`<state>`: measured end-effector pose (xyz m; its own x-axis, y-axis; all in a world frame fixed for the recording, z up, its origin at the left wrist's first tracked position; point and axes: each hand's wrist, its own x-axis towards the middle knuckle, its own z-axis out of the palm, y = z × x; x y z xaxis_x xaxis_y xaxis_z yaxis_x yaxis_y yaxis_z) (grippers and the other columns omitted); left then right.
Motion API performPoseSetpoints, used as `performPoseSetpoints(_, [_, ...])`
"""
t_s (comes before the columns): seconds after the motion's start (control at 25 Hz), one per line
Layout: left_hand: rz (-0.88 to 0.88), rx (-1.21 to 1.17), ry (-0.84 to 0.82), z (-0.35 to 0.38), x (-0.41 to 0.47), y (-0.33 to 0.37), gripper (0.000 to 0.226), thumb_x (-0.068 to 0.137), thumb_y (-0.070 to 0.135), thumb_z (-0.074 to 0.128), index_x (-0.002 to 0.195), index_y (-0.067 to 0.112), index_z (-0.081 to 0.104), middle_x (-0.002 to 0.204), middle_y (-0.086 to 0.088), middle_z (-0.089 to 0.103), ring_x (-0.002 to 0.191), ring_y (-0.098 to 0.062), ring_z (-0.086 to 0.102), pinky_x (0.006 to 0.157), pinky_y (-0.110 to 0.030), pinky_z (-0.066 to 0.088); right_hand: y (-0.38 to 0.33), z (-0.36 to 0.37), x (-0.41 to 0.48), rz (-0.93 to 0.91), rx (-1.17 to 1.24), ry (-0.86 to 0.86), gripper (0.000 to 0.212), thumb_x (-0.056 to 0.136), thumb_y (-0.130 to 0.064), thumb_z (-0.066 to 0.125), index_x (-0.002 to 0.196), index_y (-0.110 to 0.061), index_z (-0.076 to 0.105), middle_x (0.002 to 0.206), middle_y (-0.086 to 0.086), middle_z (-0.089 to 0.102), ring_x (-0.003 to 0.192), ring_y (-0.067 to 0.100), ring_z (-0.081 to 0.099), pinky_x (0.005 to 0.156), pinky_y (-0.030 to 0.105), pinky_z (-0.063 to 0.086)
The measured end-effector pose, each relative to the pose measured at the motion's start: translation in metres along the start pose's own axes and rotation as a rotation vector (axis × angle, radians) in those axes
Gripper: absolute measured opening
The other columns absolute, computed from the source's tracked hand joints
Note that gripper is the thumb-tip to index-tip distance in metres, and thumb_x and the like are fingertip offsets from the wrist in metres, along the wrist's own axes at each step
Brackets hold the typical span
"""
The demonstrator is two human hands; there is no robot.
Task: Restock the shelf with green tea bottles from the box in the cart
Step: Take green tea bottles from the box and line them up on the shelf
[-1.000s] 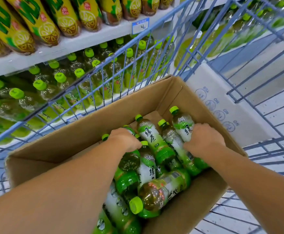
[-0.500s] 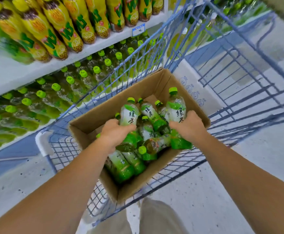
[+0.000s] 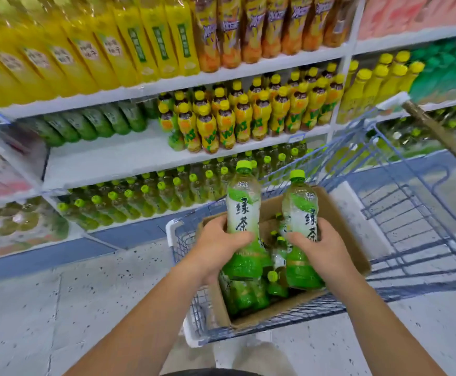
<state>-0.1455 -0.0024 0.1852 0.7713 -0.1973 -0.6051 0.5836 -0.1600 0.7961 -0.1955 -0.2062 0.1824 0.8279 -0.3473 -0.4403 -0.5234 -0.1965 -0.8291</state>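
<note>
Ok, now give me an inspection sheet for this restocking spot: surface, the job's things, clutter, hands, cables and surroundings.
Surface: grey speckled floor; white shelf board with a bare stretch.
Job's things: open brown cardboard box in the blue wire cart, green-capped plastic green tea bottles lying inside; two more held upright over it.
Clutter: nothing seen.
Hands: left hand grips the left green-capped bottle; right hand grips the right green-capped bottle.
Cables: nothing seen.
Surroundings: yellow-capped drink bottles on the middle shelf; rows of shelved green-capped bottles below.
</note>
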Motion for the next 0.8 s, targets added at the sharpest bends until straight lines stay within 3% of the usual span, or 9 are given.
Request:
performPoseSetpoints(0.24, [0.078,-0.081,0.072,-0.078,-0.026,0.021,0.019,0.091,0.008,0.063,0.106,0.018,0.059,0.083,-0.006,0.065,0.066,-0.024,0.066,0.058,-0.035,0.054,-0.056,0.061,-0.015,-0.106,-0.026,-0.07,0.034,0.084,-0.039,0.072,0.115,-0.033,0.06,0.104,-0.016,0.069,0.095,0.003,0.064,0.083,0.033,0.051])
performPoseSetpoints(0.48, [0.215,-0.083,0.089,-0.191,-0.017,0.032,0.025,0.086,0.045,0.072,0.107,0.032,0.066,0.1,0.004,0.075,0.087,-0.017,0.073,0.075,-0.041,0.061,-0.105,0.161,-0.024,-0.127,-0.101,-0.063,0.044,0.078,-0.052,0.071,0.117,-0.038,0.055,0.105,-0.016,0.069,0.097,0.007,0.066,0.088,0.039,0.053])
performPoseSetpoints(0.68, [0.332,0.051,0.081,-0.299,0.003,0.045,0.021,0.087,0.044,0.071,0.102,0.03,0.065,0.093,0.01,0.073,0.075,0.003,0.067,0.058,-0.012,0.051,-0.153,0.258,-0.024,-0.17,-0.111,-0.022,0.043,0.085,-0.051,0.068,0.122,-0.035,0.053,0.112,-0.018,0.064,0.101,0.003,0.061,0.085,0.033,0.048])
performPoseSetpoints(0.8, [0.351,0.087,0.097,-0.347,0.015,0.056,0.024,0.086,0.045,0.072,0.104,0.031,0.064,0.092,0.014,0.071,0.075,0.008,0.065,0.057,-0.01,0.047,-0.177,0.302,-0.016,-0.171,-0.106,-0.019,0.039,0.086,-0.051,0.067,0.119,-0.037,0.051,0.109,-0.02,0.063,0.098,0.002,0.06,0.078,0.032,0.05])
